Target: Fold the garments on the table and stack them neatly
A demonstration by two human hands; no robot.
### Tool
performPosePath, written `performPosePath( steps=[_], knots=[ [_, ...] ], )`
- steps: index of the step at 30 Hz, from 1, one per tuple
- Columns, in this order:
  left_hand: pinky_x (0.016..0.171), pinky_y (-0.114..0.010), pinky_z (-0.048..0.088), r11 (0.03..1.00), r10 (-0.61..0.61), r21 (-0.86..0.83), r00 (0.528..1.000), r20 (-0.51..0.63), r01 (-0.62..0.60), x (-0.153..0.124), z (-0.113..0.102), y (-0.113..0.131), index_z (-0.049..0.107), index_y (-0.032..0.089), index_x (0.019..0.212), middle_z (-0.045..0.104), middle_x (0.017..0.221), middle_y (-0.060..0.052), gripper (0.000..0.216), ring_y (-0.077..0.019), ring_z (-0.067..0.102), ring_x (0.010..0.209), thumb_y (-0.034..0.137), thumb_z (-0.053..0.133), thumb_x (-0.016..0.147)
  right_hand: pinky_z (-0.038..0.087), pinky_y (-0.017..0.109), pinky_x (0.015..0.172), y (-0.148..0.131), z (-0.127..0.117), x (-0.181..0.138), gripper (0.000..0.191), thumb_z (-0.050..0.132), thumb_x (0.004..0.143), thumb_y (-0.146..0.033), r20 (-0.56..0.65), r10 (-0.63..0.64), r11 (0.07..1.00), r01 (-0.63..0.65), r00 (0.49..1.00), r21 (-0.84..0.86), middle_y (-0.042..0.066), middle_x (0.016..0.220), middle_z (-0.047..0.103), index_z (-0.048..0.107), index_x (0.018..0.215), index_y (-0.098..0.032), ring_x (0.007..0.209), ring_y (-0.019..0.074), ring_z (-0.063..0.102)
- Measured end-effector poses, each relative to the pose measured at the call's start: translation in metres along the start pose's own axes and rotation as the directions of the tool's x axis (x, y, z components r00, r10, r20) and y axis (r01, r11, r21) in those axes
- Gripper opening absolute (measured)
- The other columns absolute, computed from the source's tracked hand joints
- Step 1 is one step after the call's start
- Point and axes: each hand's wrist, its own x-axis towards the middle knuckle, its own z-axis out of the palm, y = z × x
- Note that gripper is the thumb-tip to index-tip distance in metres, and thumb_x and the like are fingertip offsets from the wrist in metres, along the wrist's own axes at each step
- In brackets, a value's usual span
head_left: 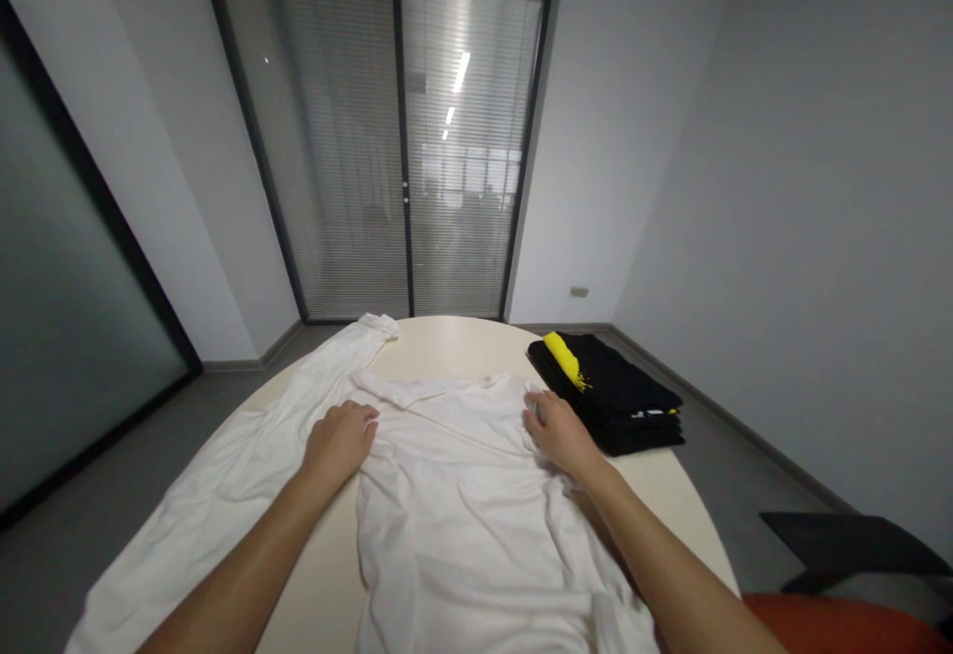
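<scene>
A white shirt (476, 515) lies wrinkled across the table, its neckline edge toward the far side. My left hand (340, 444) is closed on the shirt's upper left corner, fingers curled over the fabric. At the upper right corner, my right hand (557, 428) pinches the cloth near the shoulder. More white fabric (223, 475) stretches along the table's left side, reaching from the far edge to the near left; I cannot tell whether it belongs to the same shirt. The fingertips are partly hidden by the cloth.
A stack of folded black garments (617, 386) with a yellow print (566, 361) sits at the right of the round pale table (454, 341). A red chair seat (834, 624) with a black armrest (856, 543) is at the lower right. Beyond stands a glass partition with blinds (342, 158).
</scene>
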Motion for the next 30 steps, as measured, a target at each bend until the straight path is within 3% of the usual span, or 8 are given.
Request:
performPosePath(
  steps=[4,7,14,21,22,24,27,30],
  knots=[
    [0.086,-0.033,0.049,0.995,-0.079,-0.068,0.996,-0.035,0.077,0.008,-0.006,-0.012,0.071,0.024,0.107,0.073,0.113,-0.007,0.031,-0.0254,0.067,0.104,0.027,0.042,0.094,0.031,0.04,0.116,0.009,0.006,0.006,0.061,0.042,0.096,-0.035,-0.181,-0.067,0.997,0.072,0.981,0.02,0.02,0.159,0.029,0.037,0.149,-0.006,0.144,0.0287,0.032],
    [0.084,-0.029,0.05,0.965,-0.18,-0.218,0.972,-0.148,0.146,0.015,-0.01,-0.023,0.066,0.026,0.111,0.072,0.112,-0.005,0.03,-0.022,0.068,0.1,0.029,0.04,0.095,0.027,0.044,0.119,0.01,0.007,0.006,0.066,0.043,0.096,-0.039,-0.201,-0.063,0.998,0.06,0.978,-0.021,0.022,0.162,0.017,0.035,0.15,-0.001,0.149,0.0317,0.021],
    [0.084,-0.033,0.05,0.798,-0.363,-0.602,0.799,-0.479,0.002,0.032,-0.006,-0.041,0.064,0.02,0.1,0.07,0.098,-0.006,0.022,-0.0217,0.066,0.089,0.023,0.047,0.085,0.038,0.042,0.111,-0.003,0.0,-0.003,0.046,0.045,0.097,-0.045,0.1,-0.169,0.985,0.172,0.981,-0.022,0.012,0.136,0.061,0.066,0.127,-0.018,0.131,0.0277,0.049],
    [0.093,-0.037,0.048,0.78,-0.485,-0.626,0.625,-0.611,-0.008,0.032,-0.015,-0.042,0.06,0.017,0.103,0.064,0.107,-0.008,0.027,-0.0216,0.061,0.098,0.017,0.043,0.082,0.031,0.04,0.117,-0.004,0.006,-0.007,0.054,0.042,0.098,-0.044,0.2,-0.194,0.974,0.212,0.96,-0.074,0.015,0.147,0.051,0.058,0.139,-0.012,0.138,0.028,0.043],
    [0.094,-0.036,0.047,0.803,-0.444,-0.596,0.638,-0.63,-0.029,0.029,-0.017,-0.036,0.061,0.018,0.101,0.064,0.107,-0.008,0.025,-0.0221,0.061,0.099,0.018,0.044,0.082,0.029,0.04,0.118,-0.003,0.007,-0.007,0.054,0.042,0.099,-0.044,0.202,-0.193,0.974,0.213,0.96,-0.081,0.015,0.148,0.05,0.057,0.14,-0.012,0.139,0.0276,0.042],
    [0.09,-0.034,0.048,0.858,-0.284,-0.507,0.742,-0.607,-0.087,0.02,-0.018,-0.019,0.063,0.02,0.098,0.066,0.1,-0.005,0.021,-0.0216,0.062,0.095,0.022,0.048,0.084,0.024,0.041,0.12,-0.003,0.009,-0.007,0.056,0.041,0.099,-0.045,0.216,-0.191,0.973,0.213,0.958,-0.086,0.015,0.151,0.046,0.054,0.142,-0.012,0.142,0.027,0.038],
    [0.084,-0.032,0.05,0.936,0.05,-0.313,0.942,-0.332,-0.16,0.006,-0.009,0.007,0.063,0.021,0.11,0.071,0.1,-0.005,0.026,-0.0211,0.066,0.089,0.03,0.049,0.09,0.021,0.044,0.121,0.0,0.012,-0.007,0.059,0.039,0.099,-0.049,0.247,-0.16,0.98,0.183,0.956,-0.073,0.013,0.155,0.04,0.049,0.146,-0.015,0.147,0.0277,0.03],
    [0.096,-0.037,0.047,0.976,0.171,-0.111,0.974,-0.146,-0.187,-0.002,0.007,0.018,0.06,0.016,0.123,0.069,0.118,-0.012,0.037,-0.0258,0.065,0.107,0.033,0.049,0.093,0.018,0.047,0.12,0.003,0.014,-0.007,0.061,0.038,0.098,-0.053,0.272,-0.119,0.988,0.141,0.955,-0.064,0.011,0.158,0.035,0.045,0.149,-0.02,0.149,0.0293,0.024]
  ],
)
